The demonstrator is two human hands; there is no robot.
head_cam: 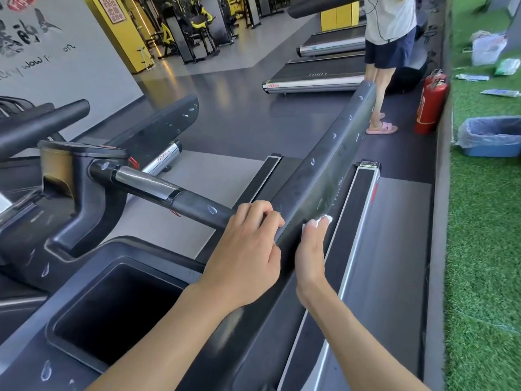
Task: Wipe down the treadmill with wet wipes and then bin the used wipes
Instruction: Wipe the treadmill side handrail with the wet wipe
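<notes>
The treadmill's long dark right handrail (335,162) runs from near me toward the far right. My left hand (248,249) grips its near end, fingers curled over the top edge. My right hand (311,249) lies flat against the rail's outer side and presses a white wet wipe (324,220) onto it; only the wipe's edge shows past my fingertips. A blue bin with a clear liner (490,136) stands on the green turf at the right.
The console tray (112,306) and a chrome-and-black handlebar (158,190) are at the left. The belt and side rail (363,210) lie below my right hand. A person (386,52) stands ahead beside two red fire extinguishers (430,103). Bags and packets lie on the turf (479,249).
</notes>
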